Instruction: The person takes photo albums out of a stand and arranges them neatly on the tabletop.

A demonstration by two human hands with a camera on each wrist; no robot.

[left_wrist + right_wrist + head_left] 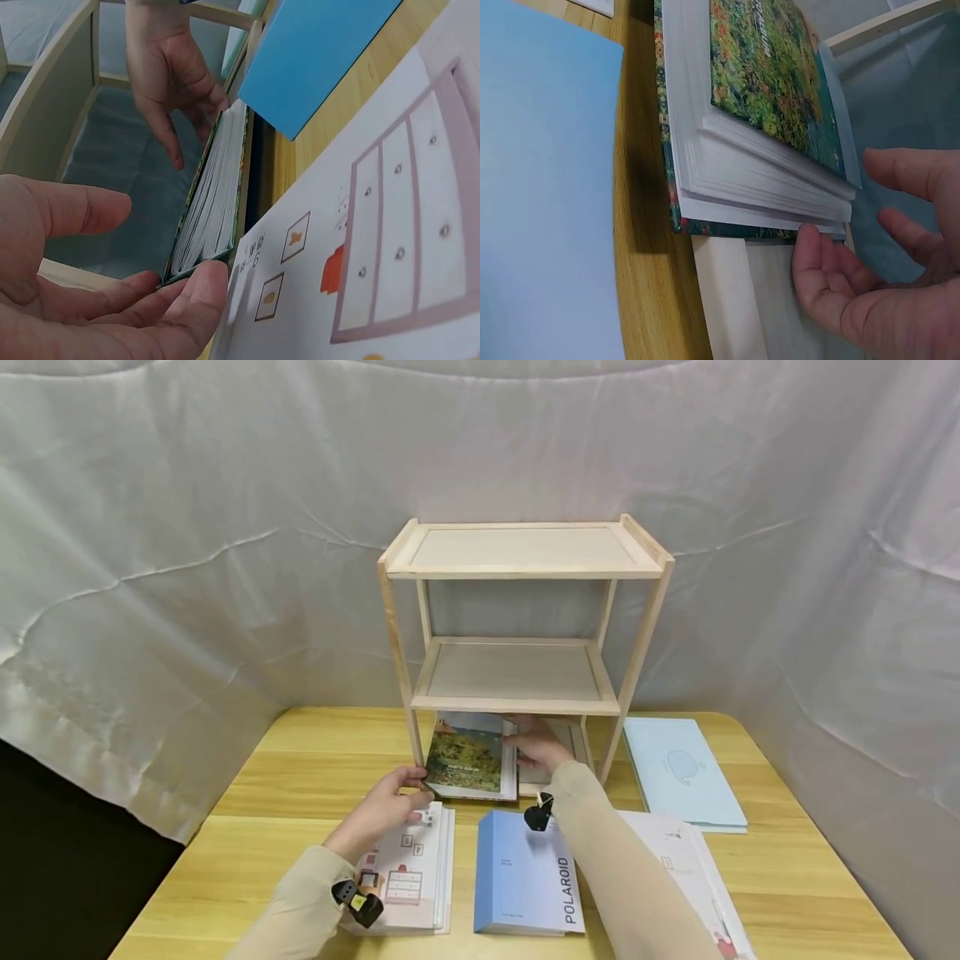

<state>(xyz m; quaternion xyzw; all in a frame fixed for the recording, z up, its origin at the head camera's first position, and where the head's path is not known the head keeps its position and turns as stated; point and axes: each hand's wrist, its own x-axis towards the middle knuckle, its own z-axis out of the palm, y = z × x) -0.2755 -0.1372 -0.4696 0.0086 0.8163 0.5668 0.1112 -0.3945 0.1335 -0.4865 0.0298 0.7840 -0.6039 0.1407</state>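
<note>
A photo album (465, 758) with a painted garden cover lies on the left part of the wooden rack's bottom shelf (564, 737), its near end at the shelf's front edge. My left hand (384, 810) is at its near left corner; in the left wrist view the fingertips (204, 283) touch the album while the thumb stands apart. At the album's right side is my right hand (542, 747). In the right wrist view its fingertips (808, 244) touch the lower cover's edge, thumb away from the cover. Pages show between the covers (757, 169).
The rack (517, 703) has two more shelves above. In front lie white illustrated books (412, 868) at left, a blue POLAROID album (525, 877) in the middle and white books (675, 852) at right. A pale blue whale-print book (682, 768) lies right of the rack.
</note>
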